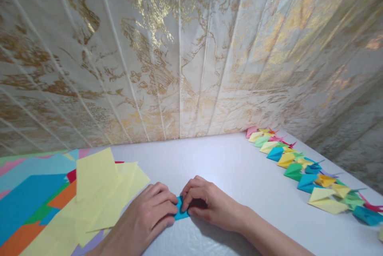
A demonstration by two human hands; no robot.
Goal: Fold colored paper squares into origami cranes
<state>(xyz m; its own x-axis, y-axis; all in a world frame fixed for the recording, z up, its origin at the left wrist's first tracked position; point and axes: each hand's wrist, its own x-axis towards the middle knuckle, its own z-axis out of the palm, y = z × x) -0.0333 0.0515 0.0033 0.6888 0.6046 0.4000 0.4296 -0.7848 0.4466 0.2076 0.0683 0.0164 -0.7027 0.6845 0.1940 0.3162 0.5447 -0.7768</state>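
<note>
A small piece of folded blue paper (180,209) lies on the white table between my two hands. From the left, my left hand (146,212) holds it down, its fingers together over that edge. My right hand (209,202) pinches the other side, with thumb and fingertips curled onto the paper. Both hands hide much of its outline, so the exact fold cannot be made out.
Loose pale yellow sheets (95,172) and blue sheets (32,196), with several other colours, spread over the left side. Folded paper figures (295,171) line the table's right edge. A white curtain with gold patterns (167,56) hangs behind the table (206,156).
</note>
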